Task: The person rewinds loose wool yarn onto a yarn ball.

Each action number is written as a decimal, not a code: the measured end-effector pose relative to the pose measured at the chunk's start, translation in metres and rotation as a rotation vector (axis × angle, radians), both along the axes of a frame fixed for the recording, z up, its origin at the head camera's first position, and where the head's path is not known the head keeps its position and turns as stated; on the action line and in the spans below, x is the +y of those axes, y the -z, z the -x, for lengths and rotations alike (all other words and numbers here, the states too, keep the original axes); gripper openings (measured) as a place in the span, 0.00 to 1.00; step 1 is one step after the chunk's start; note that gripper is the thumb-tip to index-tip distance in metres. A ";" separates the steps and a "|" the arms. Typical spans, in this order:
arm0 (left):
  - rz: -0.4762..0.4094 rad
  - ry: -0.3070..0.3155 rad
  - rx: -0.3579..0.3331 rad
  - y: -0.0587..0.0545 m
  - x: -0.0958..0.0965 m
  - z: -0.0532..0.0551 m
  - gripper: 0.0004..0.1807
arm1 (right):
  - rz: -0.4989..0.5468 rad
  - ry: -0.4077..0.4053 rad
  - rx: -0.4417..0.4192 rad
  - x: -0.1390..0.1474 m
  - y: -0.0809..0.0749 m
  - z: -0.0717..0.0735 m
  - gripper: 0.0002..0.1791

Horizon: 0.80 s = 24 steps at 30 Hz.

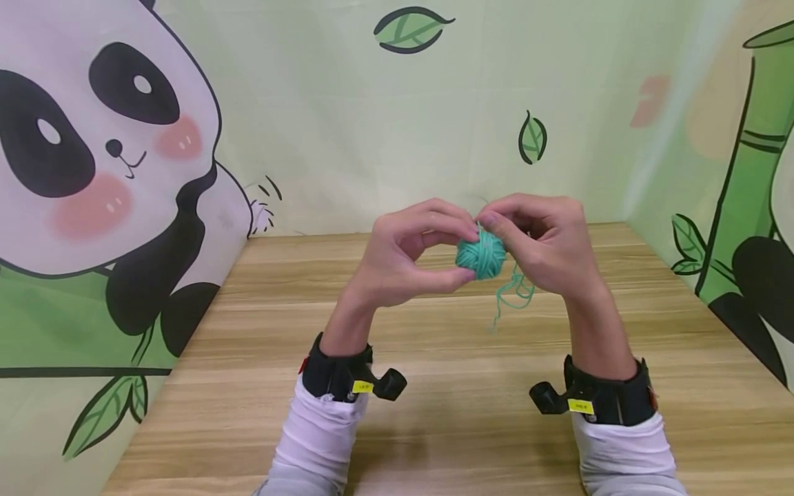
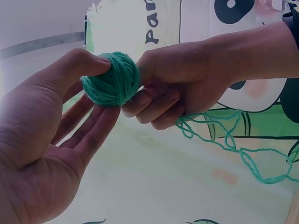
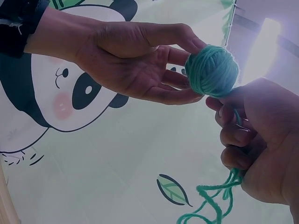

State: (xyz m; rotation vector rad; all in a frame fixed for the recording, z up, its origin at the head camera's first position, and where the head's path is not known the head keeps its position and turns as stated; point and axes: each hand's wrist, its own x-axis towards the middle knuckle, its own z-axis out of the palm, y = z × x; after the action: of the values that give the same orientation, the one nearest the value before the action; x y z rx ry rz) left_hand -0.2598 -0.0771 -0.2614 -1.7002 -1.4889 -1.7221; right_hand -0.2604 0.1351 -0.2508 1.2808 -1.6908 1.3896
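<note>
A small ball of teal yarn (image 1: 481, 256) is held above the table between the thumb and fingertips of my left hand (image 1: 415, 251). Close against its right side, my right hand (image 1: 546, 238) pinches the yarn strand with thumb and forefinger, its other fingers curled. Loose yarn (image 1: 516, 289) dangles in loops below the right hand. In the left wrist view the thumb presses one side of the yarn ball (image 2: 112, 79) and fingers support the other. The right wrist view shows the strand (image 3: 237, 175) passing through the curled fingers of the right hand (image 3: 266, 144).
A wood-grain table (image 1: 465, 441) lies beneath both hands. Behind it hangs a pale green backdrop (image 1: 310, 138) with a printed panda (image 1: 155, 207), leaves and bamboo. Each wrist wears a black band (image 1: 338, 365) with a small camera.
</note>
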 end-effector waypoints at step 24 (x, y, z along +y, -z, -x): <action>-0.053 -0.010 -0.002 -0.002 -0.001 -0.001 0.20 | -0.168 0.008 -0.086 0.001 0.003 0.000 0.10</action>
State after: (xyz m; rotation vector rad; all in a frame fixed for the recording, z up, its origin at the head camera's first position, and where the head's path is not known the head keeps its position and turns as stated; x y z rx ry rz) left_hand -0.2590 -0.0783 -0.2593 -1.6621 -1.4368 -1.7437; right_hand -0.2605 0.1357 -0.2542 1.3202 -1.9033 1.3384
